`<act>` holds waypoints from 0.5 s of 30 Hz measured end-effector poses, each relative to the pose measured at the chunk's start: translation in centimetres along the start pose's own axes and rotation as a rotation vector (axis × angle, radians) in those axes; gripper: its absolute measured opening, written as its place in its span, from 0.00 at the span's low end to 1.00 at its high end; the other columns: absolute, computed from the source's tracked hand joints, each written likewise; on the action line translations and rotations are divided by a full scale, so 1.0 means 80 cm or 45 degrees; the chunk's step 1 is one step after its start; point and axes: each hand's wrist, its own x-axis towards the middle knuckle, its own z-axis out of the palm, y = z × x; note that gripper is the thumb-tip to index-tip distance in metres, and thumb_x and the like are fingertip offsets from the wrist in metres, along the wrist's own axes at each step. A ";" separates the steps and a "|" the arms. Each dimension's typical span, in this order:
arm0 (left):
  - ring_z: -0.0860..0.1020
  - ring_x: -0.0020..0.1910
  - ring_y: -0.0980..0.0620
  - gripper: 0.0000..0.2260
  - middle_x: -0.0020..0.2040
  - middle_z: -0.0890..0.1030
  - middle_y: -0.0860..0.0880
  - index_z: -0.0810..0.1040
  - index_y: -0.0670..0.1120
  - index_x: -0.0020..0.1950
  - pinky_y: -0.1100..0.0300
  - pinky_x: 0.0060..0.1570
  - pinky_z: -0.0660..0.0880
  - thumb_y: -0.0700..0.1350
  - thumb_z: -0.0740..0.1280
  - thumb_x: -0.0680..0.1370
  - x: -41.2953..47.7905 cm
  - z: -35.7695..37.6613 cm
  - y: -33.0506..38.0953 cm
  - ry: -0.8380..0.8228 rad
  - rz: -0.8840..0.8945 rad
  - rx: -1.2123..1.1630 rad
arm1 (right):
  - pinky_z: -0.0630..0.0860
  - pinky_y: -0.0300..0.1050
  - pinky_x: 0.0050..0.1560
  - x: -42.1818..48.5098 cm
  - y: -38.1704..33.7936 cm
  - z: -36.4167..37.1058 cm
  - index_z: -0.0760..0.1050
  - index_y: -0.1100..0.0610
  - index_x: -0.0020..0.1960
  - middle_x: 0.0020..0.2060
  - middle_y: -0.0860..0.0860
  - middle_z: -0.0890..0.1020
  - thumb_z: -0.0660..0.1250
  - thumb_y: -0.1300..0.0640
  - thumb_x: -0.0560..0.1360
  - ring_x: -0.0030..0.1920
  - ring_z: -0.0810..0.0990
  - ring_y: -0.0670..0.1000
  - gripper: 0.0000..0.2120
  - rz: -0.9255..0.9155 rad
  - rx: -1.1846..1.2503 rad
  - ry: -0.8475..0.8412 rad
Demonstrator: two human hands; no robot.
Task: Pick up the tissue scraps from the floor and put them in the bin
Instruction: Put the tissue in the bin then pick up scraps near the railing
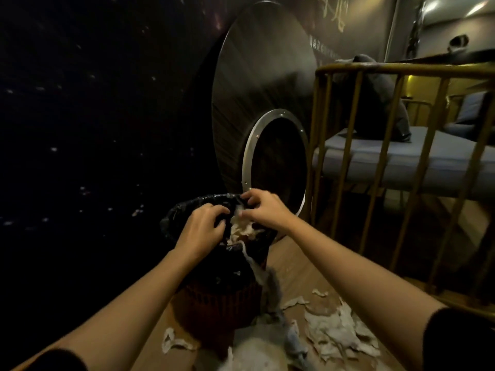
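Observation:
A round slatted bin [214, 303] lined with a black bag [187, 210] stands on the wooden floor. Over its mouth my left hand [199, 228] and my right hand [263, 207] both pinch a crumpled wad of white tissue [242, 228]. A long strip of tissue [261, 271] trails from the wad down over the bin's front rim. Several white tissue scraps [340, 333] lie on the floor to the right of the bin, and one scrap [174, 342] lies at its front left.
A large dark round panel with a metal-ringed opening [276, 167] stands right behind the bin. A yellow railing [348, 145] with a grey cushioned seat [401, 159] behind it rises on the right. The left side is dark wall.

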 end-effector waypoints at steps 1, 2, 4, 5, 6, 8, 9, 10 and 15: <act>0.76 0.51 0.50 0.10 0.50 0.79 0.47 0.79 0.47 0.55 0.60 0.50 0.72 0.42 0.66 0.74 -0.009 -0.001 0.008 0.070 0.078 -0.010 | 0.78 0.48 0.54 -0.007 0.000 -0.004 0.75 0.55 0.60 0.54 0.55 0.80 0.72 0.54 0.69 0.53 0.79 0.52 0.20 -0.032 0.013 0.098; 0.76 0.49 0.50 0.09 0.48 0.79 0.48 0.79 0.47 0.53 0.61 0.47 0.71 0.42 0.66 0.74 -0.019 0.000 0.018 0.115 0.152 -0.020 | 0.78 0.47 0.53 -0.016 0.003 -0.006 0.77 0.55 0.58 0.52 0.54 0.81 0.72 0.55 0.70 0.52 0.79 0.50 0.17 -0.064 0.011 0.206; 0.75 0.47 0.49 0.07 0.45 0.78 0.47 0.79 0.45 0.50 0.59 0.44 0.72 0.41 0.67 0.73 -0.043 0.008 0.037 0.122 0.286 -0.057 | 0.79 0.43 0.49 -0.045 0.019 -0.002 0.79 0.55 0.52 0.48 0.52 0.82 0.70 0.58 0.71 0.48 0.80 0.48 0.10 -0.090 -0.020 0.387; 0.75 0.46 0.49 0.06 0.45 0.78 0.46 0.78 0.44 0.49 0.58 0.44 0.72 0.42 0.65 0.73 -0.058 0.018 0.046 0.092 0.343 -0.092 | 0.78 0.41 0.47 -0.064 0.032 0.005 0.79 0.56 0.50 0.46 0.52 0.82 0.69 0.60 0.71 0.46 0.80 0.48 0.08 -0.068 -0.049 0.446; 0.74 0.46 0.48 0.07 0.44 0.77 0.45 0.78 0.44 0.47 0.58 0.44 0.72 0.43 0.63 0.73 -0.075 0.031 0.055 0.036 0.386 -0.137 | 0.76 0.41 0.45 -0.084 0.047 0.014 0.80 0.56 0.47 0.44 0.53 0.82 0.69 0.62 0.71 0.44 0.80 0.48 0.06 -0.038 -0.082 0.480; 0.74 0.46 0.47 0.10 0.44 0.76 0.44 0.76 0.43 0.46 0.57 0.44 0.71 0.45 0.59 0.72 -0.113 0.068 0.068 -0.157 0.452 -0.191 | 0.75 0.43 0.43 -0.127 0.086 0.035 0.80 0.59 0.44 0.40 0.55 0.83 0.67 0.64 0.70 0.42 0.80 0.51 0.05 0.061 -0.124 0.411; 0.75 0.46 0.45 0.10 0.45 0.76 0.43 0.76 0.43 0.46 0.57 0.44 0.71 0.45 0.58 0.72 -0.133 0.091 0.073 -0.279 0.469 -0.167 | 0.74 0.43 0.42 -0.148 0.107 0.048 0.80 0.60 0.44 0.40 0.56 0.82 0.65 0.64 0.71 0.42 0.80 0.52 0.05 0.133 -0.147 0.313; 0.74 0.49 0.44 0.10 0.48 0.75 0.43 0.75 0.43 0.49 0.56 0.45 0.71 0.45 0.58 0.73 -0.153 0.116 0.075 -0.421 0.454 -0.113 | 0.73 0.43 0.43 -0.167 0.130 0.062 0.80 0.61 0.46 0.41 0.56 0.82 0.64 0.63 0.72 0.45 0.80 0.54 0.07 0.229 -0.185 0.186; 0.58 0.71 0.39 0.25 0.75 0.56 0.42 0.57 0.55 0.73 0.45 0.65 0.65 0.49 0.61 0.77 -0.229 0.199 0.064 -1.087 -0.014 0.131 | 0.67 0.52 0.64 -0.239 0.238 0.108 0.67 0.50 0.66 0.67 0.56 0.68 0.67 0.55 0.73 0.66 0.66 0.59 0.23 0.696 -0.449 -0.350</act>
